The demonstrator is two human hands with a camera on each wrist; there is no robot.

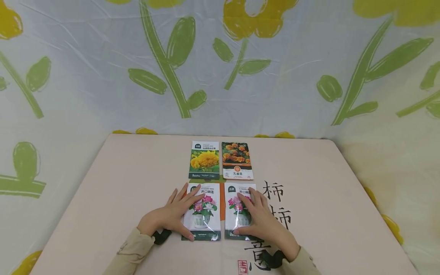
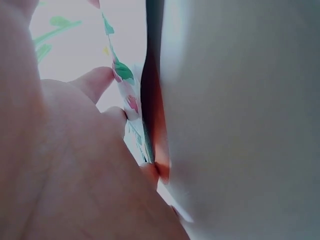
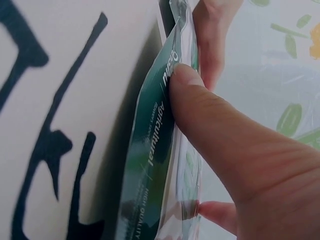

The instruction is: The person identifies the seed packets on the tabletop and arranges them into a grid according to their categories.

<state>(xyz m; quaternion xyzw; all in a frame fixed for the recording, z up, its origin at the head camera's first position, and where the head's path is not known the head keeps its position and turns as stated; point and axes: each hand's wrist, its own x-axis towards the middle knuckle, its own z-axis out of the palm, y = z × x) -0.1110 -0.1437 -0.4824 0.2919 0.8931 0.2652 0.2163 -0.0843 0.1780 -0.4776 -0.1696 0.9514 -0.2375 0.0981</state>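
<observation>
Two matching white seed packets with pink lotus flowers lie side by side in the head view. My left hand (image 1: 172, 214) spreads over the left lotus packet (image 1: 207, 221), fingers on its upper left and thumb at its lower left corner. On the right lotus packet (image 1: 237, 225) rests my right hand (image 1: 264, 219), fingertips on its upper part and thumb on the green bottom band. The right wrist view shows that thumb (image 3: 200, 107) flat against the packet front (image 3: 150, 135). In the left wrist view, fingertips (image 2: 102, 80) touch the packet face (image 2: 131, 60), seen edge-on.
Above them lie a yellow-flower seed packet (image 1: 205, 160) and an orange marigold seed packet (image 1: 237, 160). The pale tabletop cloth (image 1: 137, 168) bears black brush characters (image 1: 282, 215) to the right. A flower-printed curtain (image 1: 292, 84) stands behind the table.
</observation>
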